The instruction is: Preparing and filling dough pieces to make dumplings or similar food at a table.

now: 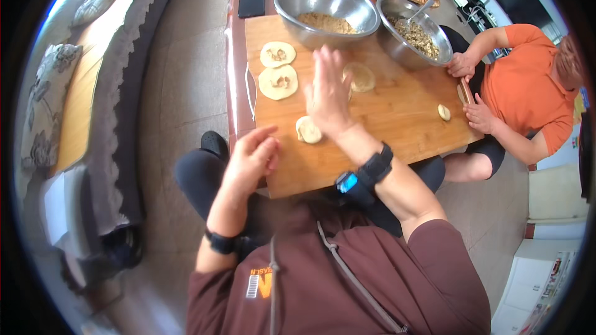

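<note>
My right hand (329, 93) is over the wooden board (397, 121), fingers stretched out, slightly smeared, with nothing visible in it. Just below its palm sits a small folded piece of dough (308, 130). My left hand (251, 158) hovers by the board's near left edge, fingers loosely curled and apart, no object showing in it. At the board's left lie two flat dough rounds, an upper one (277, 54) and a lower one (278, 82), each with a dab of brown filling. Partly hidden behind my right hand is another flat dough round (360, 78).
Along the far edge stand a steel bowl of crumbly tan filling (327, 12) and a second bowl of chopped filling (414, 32) with a spoon. A black phone (251, 2) lies far left. At right, a person in orange (521, 84) handles a rolling pin (465, 92) near a dough lump (444, 112).
</note>
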The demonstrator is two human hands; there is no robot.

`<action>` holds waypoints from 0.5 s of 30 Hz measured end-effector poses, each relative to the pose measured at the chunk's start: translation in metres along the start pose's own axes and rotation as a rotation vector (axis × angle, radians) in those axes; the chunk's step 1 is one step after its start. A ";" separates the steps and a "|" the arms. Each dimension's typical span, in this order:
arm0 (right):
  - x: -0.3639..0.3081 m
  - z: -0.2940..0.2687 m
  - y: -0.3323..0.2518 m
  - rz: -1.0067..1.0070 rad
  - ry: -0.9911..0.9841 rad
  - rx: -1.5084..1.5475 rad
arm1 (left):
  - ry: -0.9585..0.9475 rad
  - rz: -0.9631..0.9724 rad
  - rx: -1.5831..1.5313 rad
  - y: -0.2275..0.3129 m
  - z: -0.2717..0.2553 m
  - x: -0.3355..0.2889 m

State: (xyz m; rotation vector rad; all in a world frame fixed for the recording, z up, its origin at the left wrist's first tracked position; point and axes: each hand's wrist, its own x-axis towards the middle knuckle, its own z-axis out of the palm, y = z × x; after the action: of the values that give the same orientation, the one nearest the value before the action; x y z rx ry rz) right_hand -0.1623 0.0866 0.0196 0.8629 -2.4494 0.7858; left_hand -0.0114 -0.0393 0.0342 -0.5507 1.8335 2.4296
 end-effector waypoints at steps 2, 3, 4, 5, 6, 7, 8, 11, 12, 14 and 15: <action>0.016 -0.012 -0.005 0.046 -0.040 -0.026 | 0.014 0.007 -0.098 0.007 -0.009 0.001; 0.010 -0.002 -0.002 -0.022 -0.060 -0.139 | 0.032 0.006 -0.104 0.005 -0.009 -0.003; 0.009 0.010 0.002 -0.095 -0.069 -0.253 | 0.025 0.014 -0.098 0.008 -0.008 -0.002; -0.002 0.019 -0.003 -0.103 -0.153 -0.225 | 0.029 0.006 -0.115 0.006 -0.006 -0.002; -0.003 0.025 0.002 -0.104 -0.151 -0.225 | 0.032 -0.001 -0.132 0.005 -0.004 -0.001; -0.004 0.025 -0.001 -0.071 -0.101 -0.193 | 0.001 0.009 -0.075 0.002 -0.003 0.001; -0.005 0.023 -0.003 -0.037 -0.052 -0.161 | -0.015 0.021 -0.006 0.000 0.002 0.004; -0.007 0.026 0.006 0.015 -0.028 -0.056 | 0.089 0.263 0.550 -0.021 0.016 0.008; -0.009 0.027 0.011 0.080 -0.002 0.041 | 0.081 0.267 0.554 -0.025 0.014 0.013; -0.005 0.004 0.001 0.051 -0.010 0.021 | 0.114 0.568 1.002 -0.017 0.015 0.013; -0.006 -0.005 -0.003 0.018 -0.010 -0.001 | 0.176 0.514 1.051 -0.011 0.022 0.014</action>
State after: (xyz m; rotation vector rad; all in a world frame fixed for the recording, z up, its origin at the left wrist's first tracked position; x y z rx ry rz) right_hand -0.1548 0.0906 0.0212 0.8481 -2.4694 0.7885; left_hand -0.0273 -0.0176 0.0252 -0.1963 3.1804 1.1992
